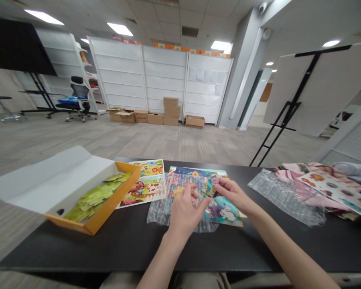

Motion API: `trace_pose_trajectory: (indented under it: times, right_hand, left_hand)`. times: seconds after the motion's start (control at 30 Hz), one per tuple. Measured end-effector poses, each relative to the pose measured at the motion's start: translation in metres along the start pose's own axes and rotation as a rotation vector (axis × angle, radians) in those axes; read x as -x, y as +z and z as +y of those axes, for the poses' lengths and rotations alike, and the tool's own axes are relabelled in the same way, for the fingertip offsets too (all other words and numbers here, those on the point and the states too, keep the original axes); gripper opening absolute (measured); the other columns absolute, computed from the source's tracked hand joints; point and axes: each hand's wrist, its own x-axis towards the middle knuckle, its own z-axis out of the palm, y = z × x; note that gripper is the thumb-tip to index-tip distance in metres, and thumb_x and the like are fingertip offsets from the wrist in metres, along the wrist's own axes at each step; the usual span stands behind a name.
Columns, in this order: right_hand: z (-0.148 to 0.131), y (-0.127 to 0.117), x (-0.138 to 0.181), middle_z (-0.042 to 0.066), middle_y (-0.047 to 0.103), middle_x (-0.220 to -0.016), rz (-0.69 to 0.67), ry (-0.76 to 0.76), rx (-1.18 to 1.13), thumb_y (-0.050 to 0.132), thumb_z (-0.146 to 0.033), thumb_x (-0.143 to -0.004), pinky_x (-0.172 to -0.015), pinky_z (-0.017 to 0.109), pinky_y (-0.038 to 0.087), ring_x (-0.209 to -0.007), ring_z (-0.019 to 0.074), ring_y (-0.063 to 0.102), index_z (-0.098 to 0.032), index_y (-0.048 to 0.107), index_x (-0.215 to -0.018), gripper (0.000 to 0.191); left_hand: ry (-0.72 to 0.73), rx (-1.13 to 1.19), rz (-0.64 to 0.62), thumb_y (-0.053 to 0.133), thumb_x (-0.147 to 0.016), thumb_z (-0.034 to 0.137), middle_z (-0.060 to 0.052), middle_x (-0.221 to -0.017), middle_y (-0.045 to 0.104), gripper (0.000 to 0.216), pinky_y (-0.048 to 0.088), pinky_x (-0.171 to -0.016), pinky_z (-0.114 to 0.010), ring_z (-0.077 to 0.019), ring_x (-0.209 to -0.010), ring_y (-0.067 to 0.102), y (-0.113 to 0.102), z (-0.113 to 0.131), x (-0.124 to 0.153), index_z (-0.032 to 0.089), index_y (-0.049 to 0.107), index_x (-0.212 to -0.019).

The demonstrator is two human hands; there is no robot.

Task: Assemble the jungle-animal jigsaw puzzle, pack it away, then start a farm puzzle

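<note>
My right hand [233,193] pinches a small colourful piece, apparently a puzzle piece [215,182], above the picture sheets. Beside it my left hand [184,210] hovers with curled fingers and the thumb held apart, nothing visible in its grasp. Beneath the left hand lies a crinkled clear plastic bag [158,212], partly over the colourful sheets. A picture with a white rabbit [227,214] shows under my right hand; a dark blue picture [183,171] is behind. To the left, an orange box [108,208] with its white lid raised holds many green-backed pieces [90,200].
Two illustrated boards [146,188] lie between the box and the bag. On the right of the black table [123,249] are another clear plastic bag [289,196], pink striped cloth [309,190] and a sticker-like sheet [337,192]. Cardboard boxes [171,110] stand along the far shelves.
</note>
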Motion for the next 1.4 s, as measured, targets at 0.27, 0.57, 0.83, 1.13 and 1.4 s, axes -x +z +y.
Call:
trace_pose_trajectory:
  times: [0.27, 0.57, 0.83, 1.13, 1.4]
  right_hand:
    - [-0.006, -0.030, -0.003, 0.008, 0.061, -0.101, 0.108, -0.313, 0.558, 0.060, -0.045, -0.095, -0.077, 0.032, 0.052, -0.091, 0.0207, 0.061, -0.022, 0.075, -0.098, 0.028]
    - [-0.007, 0.003, 0.004, 0.006, 0.054, -0.092, 0.045, -0.599, 0.786, 0.054, -0.024, -0.100, -0.077, 0.033, 0.050, -0.087, 0.0199, 0.055, -0.027, 0.074, -0.111, 0.023]
    - [0.020, 0.036, -0.002, 0.001, 0.048, -0.073, 0.187, -0.758, 1.001, 0.049, -0.019, -0.102, -0.059, 0.027, 0.036, -0.067, 0.0157, 0.045, -0.020, 0.071, -0.083, 0.029]
    - [0.012, 0.004, -0.008, 0.010, 0.072, -0.111, 0.005, -0.561, 0.891, 0.047, -0.021, -0.099, -0.084, 0.033, 0.053, -0.097, 0.0212, 0.067, -0.021, 0.068, -0.121, 0.031]
    - [-0.009, -0.074, 0.005, 0.008, 0.075, -0.079, -0.124, 0.141, 1.063, 0.065, -0.049, -0.085, -0.062, 0.030, 0.043, -0.069, 0.0231, 0.065, -0.020, 0.079, -0.088, 0.033]
  left_hand:
    - [0.117, -0.400, -0.147, 0.060, -0.085, 0.020, -0.006, -0.102, 0.073, 0.019, 0.048, -0.081, -0.031, -0.0233, -0.095, 0.070, 0.009, 0.002, 0.008, 0.022, 0.065, -0.103]
    - [0.087, -0.014, 0.246, 0.055, -0.092, 0.027, 0.002, -0.070, 0.068, 0.012, 0.045, -0.065, -0.025, -0.0144, -0.065, 0.064, -0.010, -0.006, -0.001, 0.022, 0.066, -0.093]
    - [0.298, 0.022, 0.164, 0.053, -0.092, 0.020, 0.001, -0.079, 0.071, 0.014, 0.048, -0.068, -0.024, -0.0128, -0.066, 0.065, 0.002, -0.003, 0.004, 0.023, 0.066, -0.096]
    - [0.095, -0.040, 0.088, 0.052, -0.094, 0.027, 0.003, -0.076, 0.072, 0.014, 0.046, -0.068, -0.025, -0.0146, -0.069, 0.069, -0.005, -0.005, 0.001, 0.025, 0.065, -0.098]
    - [0.167, -0.326, -0.246, 0.055, -0.093, 0.025, -0.002, -0.093, 0.075, 0.016, 0.048, -0.076, -0.030, -0.0201, -0.088, 0.071, -0.003, -0.007, 0.006, 0.023, 0.066, -0.105]
